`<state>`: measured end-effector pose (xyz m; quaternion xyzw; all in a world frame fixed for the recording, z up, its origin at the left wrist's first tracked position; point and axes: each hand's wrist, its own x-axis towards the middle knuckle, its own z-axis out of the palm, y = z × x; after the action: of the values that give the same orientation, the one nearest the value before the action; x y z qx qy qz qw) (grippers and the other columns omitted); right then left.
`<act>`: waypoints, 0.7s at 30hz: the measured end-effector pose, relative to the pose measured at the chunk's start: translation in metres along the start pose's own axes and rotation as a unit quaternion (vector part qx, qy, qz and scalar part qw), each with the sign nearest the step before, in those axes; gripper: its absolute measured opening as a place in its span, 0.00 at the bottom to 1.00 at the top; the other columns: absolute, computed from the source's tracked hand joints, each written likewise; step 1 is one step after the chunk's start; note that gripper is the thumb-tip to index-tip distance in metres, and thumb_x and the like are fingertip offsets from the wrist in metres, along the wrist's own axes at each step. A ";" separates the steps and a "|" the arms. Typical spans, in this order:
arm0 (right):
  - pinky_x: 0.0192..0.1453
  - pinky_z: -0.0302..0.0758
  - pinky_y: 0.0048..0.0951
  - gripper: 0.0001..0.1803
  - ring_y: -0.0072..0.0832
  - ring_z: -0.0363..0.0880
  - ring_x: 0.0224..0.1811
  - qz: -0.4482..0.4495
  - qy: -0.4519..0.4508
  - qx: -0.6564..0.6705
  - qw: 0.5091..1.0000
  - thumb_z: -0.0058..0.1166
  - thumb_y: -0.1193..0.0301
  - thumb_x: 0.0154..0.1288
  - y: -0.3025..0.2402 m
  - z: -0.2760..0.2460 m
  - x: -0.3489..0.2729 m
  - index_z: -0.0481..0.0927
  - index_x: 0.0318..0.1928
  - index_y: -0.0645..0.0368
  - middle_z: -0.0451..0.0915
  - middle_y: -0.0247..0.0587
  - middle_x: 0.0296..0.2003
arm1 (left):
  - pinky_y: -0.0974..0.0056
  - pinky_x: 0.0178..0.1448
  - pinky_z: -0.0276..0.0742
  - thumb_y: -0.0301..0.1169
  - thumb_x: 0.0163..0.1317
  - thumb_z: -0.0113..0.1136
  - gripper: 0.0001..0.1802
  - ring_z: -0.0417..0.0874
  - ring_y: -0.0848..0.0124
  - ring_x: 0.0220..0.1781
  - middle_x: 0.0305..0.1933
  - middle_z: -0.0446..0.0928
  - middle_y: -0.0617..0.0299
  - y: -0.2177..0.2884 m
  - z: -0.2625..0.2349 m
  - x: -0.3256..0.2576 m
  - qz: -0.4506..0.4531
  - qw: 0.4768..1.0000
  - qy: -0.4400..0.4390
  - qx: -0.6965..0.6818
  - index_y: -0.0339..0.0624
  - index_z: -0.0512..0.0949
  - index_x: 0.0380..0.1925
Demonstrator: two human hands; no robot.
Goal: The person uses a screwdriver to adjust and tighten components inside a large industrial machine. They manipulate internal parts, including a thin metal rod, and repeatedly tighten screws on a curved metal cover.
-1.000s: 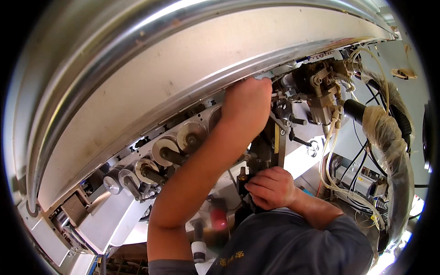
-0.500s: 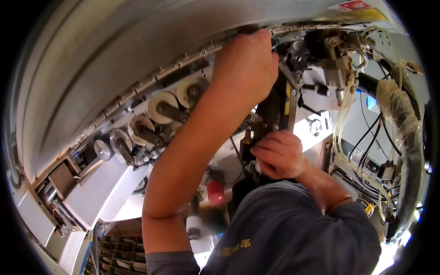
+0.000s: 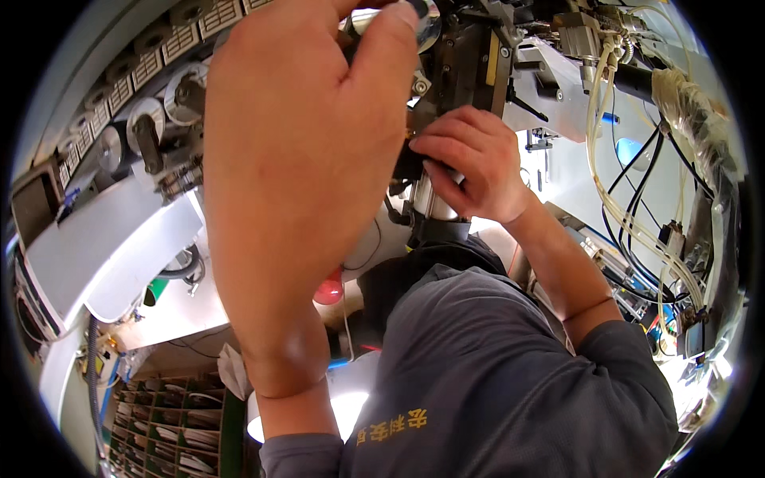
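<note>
Machinery fills our view: grey metal panels, round rollers [image 3: 131, 131], pale tubing [image 3: 629, 223]. Left hand [image 3: 311, 159] fingers curl onto a shiny knob [image 3: 422, 20]; right hand [image 3: 470, 163] fingers pinch a dark block [image 3: 408, 163] above a steel cylinder [image 3: 432, 203].

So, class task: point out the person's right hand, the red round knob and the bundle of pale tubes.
right hand [image 3: 476, 163], head view, on the back of the hand.
red round knob [image 3: 328, 291], head view, on its visible right side.
pale tubes [image 3: 612, 203], head view, mid-run of the bundle.

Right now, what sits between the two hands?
In the head view, a dark metal bracket with a small round bolt head sits between the left hand and right hand.
</note>
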<state>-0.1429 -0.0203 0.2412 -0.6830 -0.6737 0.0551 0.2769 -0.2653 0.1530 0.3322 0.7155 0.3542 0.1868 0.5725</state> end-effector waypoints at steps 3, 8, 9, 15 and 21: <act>0.39 0.76 0.36 0.16 0.37 0.81 0.40 -0.013 0.000 0.007 1.000 0.65 0.76 0.47 -0.002 -0.001 0.000 0.83 0.40 0.52 0.82 0.34 0.36 | 0.75 0.25 0.56 0.32 0.69 0.61 0.11 0.64 0.87 0.22 0.21 0.71 0.72 -0.012 0.001 -0.026 0.043 0.997 0.010 -0.062 0.36 0.84 0.45; 0.41 0.77 0.37 0.16 0.38 0.81 0.42 -0.036 -0.017 -0.018 0.999 0.64 0.77 0.47 -0.006 -0.003 0.002 0.83 0.40 0.53 0.82 0.35 0.37 | 0.75 0.30 0.67 0.31 0.70 0.60 0.12 0.73 0.84 0.25 0.23 0.77 0.69 -0.027 0.013 -0.063 0.015 0.992 0.034 -0.120 0.32 0.82 0.45; 0.42 0.77 0.38 0.16 0.39 0.81 0.42 -0.038 -0.018 -0.023 0.999 0.64 0.77 0.47 -0.005 -0.003 0.001 0.83 0.40 0.53 0.82 0.35 0.37 | 0.74 0.33 0.71 0.30 0.69 0.59 0.13 0.76 0.82 0.27 0.25 0.79 0.66 -0.030 0.014 -0.068 0.005 0.992 0.025 -0.121 0.30 0.82 0.45; 0.44 0.77 0.38 0.14 0.39 0.81 0.41 -0.036 -0.049 -0.045 0.997 0.62 0.76 0.50 -0.010 -0.004 0.000 0.84 0.40 0.55 0.83 0.37 0.37 | 0.74 0.35 0.71 0.26 0.65 0.54 0.14 0.76 0.81 0.29 0.28 0.80 0.64 -0.046 0.025 -0.094 -0.023 0.986 0.031 -0.161 0.30 0.81 0.47; 0.43 0.77 0.38 0.13 0.42 0.80 0.40 -0.028 -0.075 -0.015 0.997 0.63 0.74 0.53 -0.016 -0.011 0.009 0.84 0.42 0.55 0.82 0.39 0.35 | 0.75 0.36 0.69 0.23 0.64 0.50 0.16 0.73 0.81 0.32 0.32 0.80 0.65 -0.054 0.020 -0.110 -0.036 0.984 0.048 -0.167 0.32 0.81 0.49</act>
<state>-0.1517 -0.0163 0.2598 -0.6620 -0.7121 0.0881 0.2166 -0.3426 0.0649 0.2904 0.5867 0.3706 0.2568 0.6727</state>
